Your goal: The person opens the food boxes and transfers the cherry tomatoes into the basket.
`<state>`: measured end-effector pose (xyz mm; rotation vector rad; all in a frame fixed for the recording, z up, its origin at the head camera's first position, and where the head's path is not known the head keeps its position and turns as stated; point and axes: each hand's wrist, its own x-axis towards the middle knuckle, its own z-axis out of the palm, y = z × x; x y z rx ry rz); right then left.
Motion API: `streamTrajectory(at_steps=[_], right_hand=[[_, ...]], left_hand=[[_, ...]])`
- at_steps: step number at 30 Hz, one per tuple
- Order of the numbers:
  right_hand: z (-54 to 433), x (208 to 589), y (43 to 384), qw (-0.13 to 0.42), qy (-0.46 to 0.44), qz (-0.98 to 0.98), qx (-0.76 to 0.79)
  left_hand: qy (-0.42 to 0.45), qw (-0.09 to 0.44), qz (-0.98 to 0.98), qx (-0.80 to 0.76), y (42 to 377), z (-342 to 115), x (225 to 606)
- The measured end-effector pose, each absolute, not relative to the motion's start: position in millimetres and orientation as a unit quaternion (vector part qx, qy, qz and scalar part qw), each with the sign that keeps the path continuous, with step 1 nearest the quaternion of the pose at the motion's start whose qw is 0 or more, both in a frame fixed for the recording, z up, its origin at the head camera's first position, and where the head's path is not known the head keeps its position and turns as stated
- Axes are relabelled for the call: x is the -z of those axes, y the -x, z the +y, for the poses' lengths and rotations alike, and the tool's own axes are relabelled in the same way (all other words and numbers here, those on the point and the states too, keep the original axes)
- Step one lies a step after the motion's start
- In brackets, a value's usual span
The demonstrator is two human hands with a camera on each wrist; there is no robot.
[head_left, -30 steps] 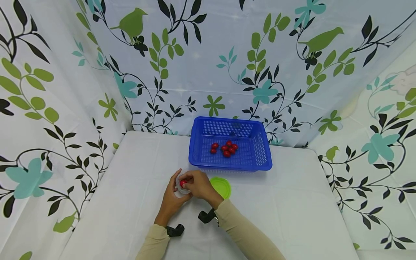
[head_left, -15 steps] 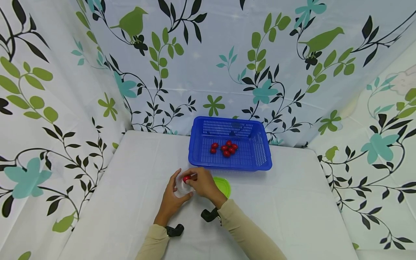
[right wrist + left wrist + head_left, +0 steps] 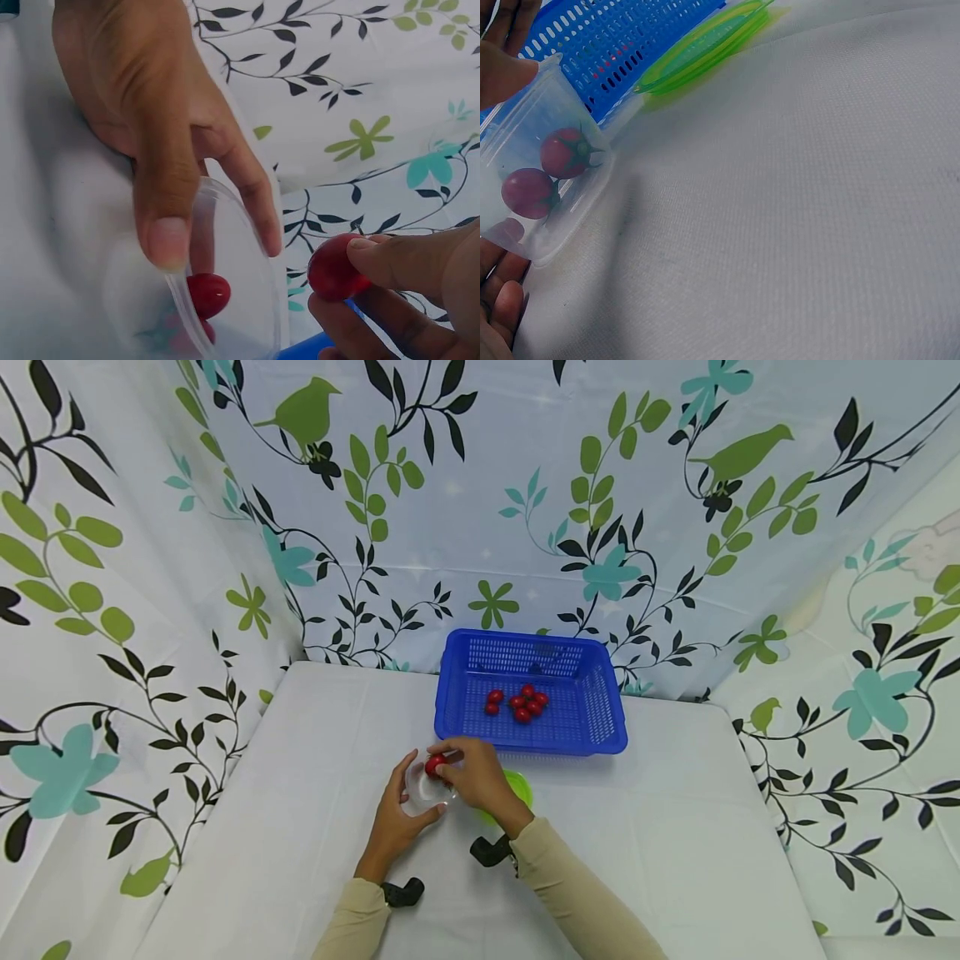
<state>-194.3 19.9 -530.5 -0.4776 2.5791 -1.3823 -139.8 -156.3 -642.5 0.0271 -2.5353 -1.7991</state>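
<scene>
My left hand (image 3: 395, 827) holds a clear plastic container (image 3: 424, 793) on the white table, thumb on one side and fingers on the other, as the right wrist view (image 3: 251, 311) shows. Red cherry tomatoes (image 3: 566, 153) with green stems lie inside it. Between thumb and fingers, my right hand (image 3: 477, 777) pinches another cherry tomato (image 3: 334, 267), just above and beside the container's rim. Partly hidden behind my right hand and wrist, a bright green lid (image 3: 522, 787) lies on the table; the left wrist view shows it whole.
A blue perforated basket (image 3: 441, 702) stands at the back of the table, holding several cherry tomatoes (image 3: 522, 715). Patterned curtains (image 3: 480, 510) with leaves and birds hang behind and at both sides. Black wrist mounts (image 3: 405, 892) sit on both forearms.
My right hand has moved right and slightly away from me, bringing its tomato from within the container's opening to beside the rim. The left hand and container stay in place.
</scene>
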Motion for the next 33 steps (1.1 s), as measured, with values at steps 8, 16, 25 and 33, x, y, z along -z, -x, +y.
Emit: streamTrajectory(at_steps=[8, 16, 25, 33], right_hand=[[30, 516, 198, 0.078, 0.167, 0.859, 0.477], [40, 506, 204, 0.06, 0.169, 0.854, 0.488], [55, 496, 215, 0.032, 0.16, 0.857, 0.488], [67, 488, 224, 0.013, 0.136, 0.864, 0.485]], left_hand=[[-0.005, 0.02, -0.815, 0.578, 140, -156, 640], [-0.003, 0.02, -0.819, 0.574, 139, -156, 642], [-0.001, 0.022, -0.82, 0.572, 139, -156, 642], [-0.012, 0.013, -0.816, 0.577, 140, -156, 640]])
